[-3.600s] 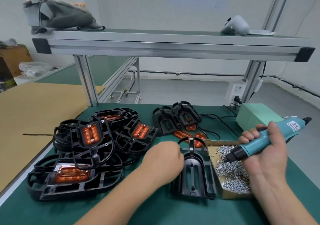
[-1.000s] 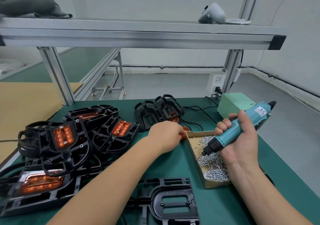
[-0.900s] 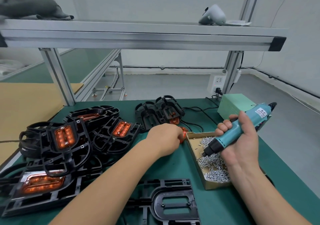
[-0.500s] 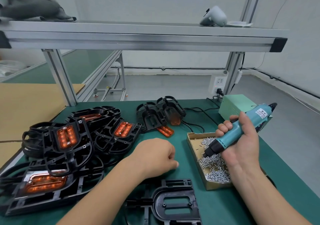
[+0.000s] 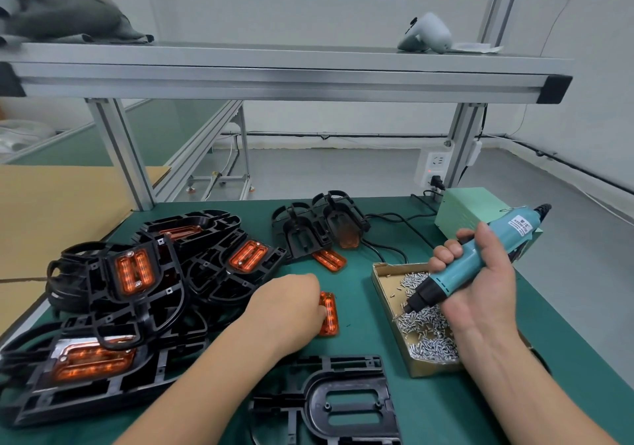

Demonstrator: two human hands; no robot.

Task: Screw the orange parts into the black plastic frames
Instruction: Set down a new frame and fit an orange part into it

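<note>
The left hand has a closed grip: its fingers curl over 1 orange part and pinch its left edge, low over the worktop. Whether the part touches the mat cannot be told. The right hand has a full, fist-like grip round a teal electric screwdriver. The tool is tilted, with its black tip down among the loose screws in an open cardboard box.

At the near edge, just in front of both hands, an empty black frame lies flat, apart from the orange part. A second orange part lies loose farther back, beside 2 more frames set close together. To the left sits a pile of frames with orange parts fitted in them.

The worktop has a green mat, and a pale green power box stands at its back right with black cables. Above runs an aluminium shelf carrying a grey cloth and a white handheld device. A brown cardboard sheet covers the neighbouring surface on the left, and a socket sits by the right post
</note>
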